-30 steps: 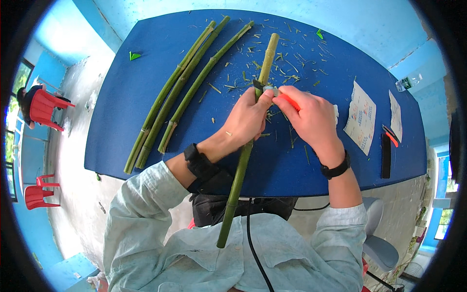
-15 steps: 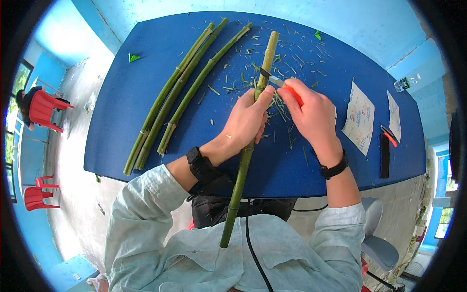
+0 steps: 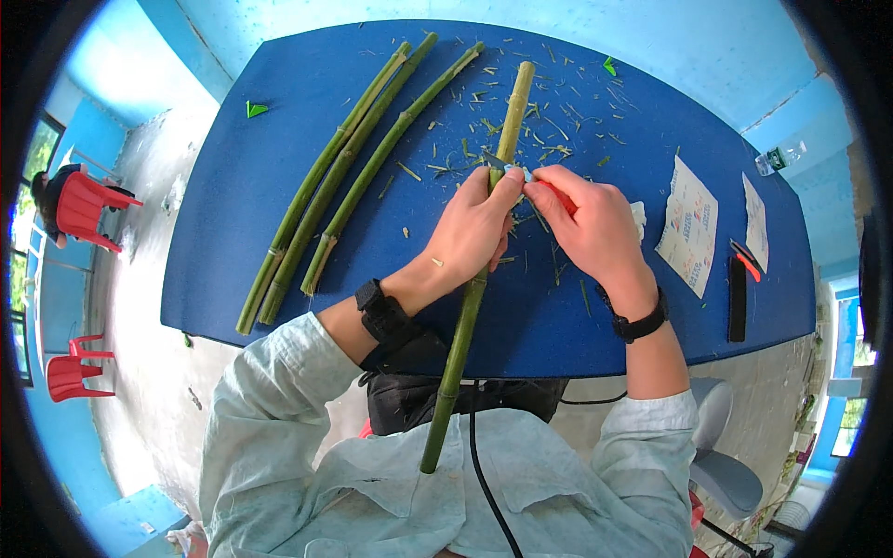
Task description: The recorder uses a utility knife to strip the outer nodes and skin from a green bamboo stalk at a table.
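Observation:
My left hand (image 3: pixel 474 221) is wrapped round a green jointed stalk (image 3: pixel 456 358), which slants from my shirt front out over the table. Its far end is scraped to a pale yellow-green. In my right hand (image 3: pixel 595 216) is a utility knife (image 3: pixel 564 198) with an orange-red handle. The blade lies across the stalk just beyond my left thumb, near a joint, and is partly hidden by my fingers. Thin green shavings (image 3: pixel 549 149) are scattered around the stalk's far end.
Three more green stalks (image 3: pixel 349 153) lie on the blue table (image 3: pixel 642 325) to the left. At the right are printed paper sheets (image 3: pixel 688 228), a black bar (image 3: pixel 737 299) and an orange-and-black tool (image 3: pixel 746 260). Red chairs (image 3: pixel 82 372) stand on the floor at left, one with a seated person.
The knife has come down the stalk toward me, from above the joint to beside my left thumb. My right hand moved nearer with it; the left hand and stalk stayed put.

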The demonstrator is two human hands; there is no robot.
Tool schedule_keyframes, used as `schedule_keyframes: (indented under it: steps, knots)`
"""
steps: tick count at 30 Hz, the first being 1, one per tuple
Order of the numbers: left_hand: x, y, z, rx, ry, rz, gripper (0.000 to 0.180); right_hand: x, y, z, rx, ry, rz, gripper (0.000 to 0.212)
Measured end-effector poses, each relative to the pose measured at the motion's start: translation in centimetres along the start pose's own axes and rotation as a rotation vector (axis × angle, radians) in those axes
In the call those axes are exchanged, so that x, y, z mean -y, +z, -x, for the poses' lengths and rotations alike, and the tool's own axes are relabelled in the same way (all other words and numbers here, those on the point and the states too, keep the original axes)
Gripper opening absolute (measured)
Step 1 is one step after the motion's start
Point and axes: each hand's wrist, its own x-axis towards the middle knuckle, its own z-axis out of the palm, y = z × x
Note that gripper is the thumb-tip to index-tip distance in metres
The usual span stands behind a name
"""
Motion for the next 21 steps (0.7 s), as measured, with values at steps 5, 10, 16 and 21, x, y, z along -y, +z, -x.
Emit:
schedule_keyframes:
  steps: [5,10,16,21]
  knots:
    - [0.4,-0.4,-0.2,0.026,0.012,-0.003,0.048,0.4,0.2,0.1,-0.093,-0.083,0.085,0.024]
    - [0.1,-0.1,-0.1,0.003,0.002,-0.004,0.048,1.0,-0.2,0.2,-0.056,-0.043,0.163,0.025]
    - [-0.4,-0.3,0.6,0.0,-0.005,0.04,0.047,2.1,0.4,0.6,-0.182,-0.1,0.244,0.024]
    - [-0.6,0.0,0.7,-0.003,0.006,0.055,0.05,2.2,0.4,0.7,-0.209,-0.121,0.326,0.024]
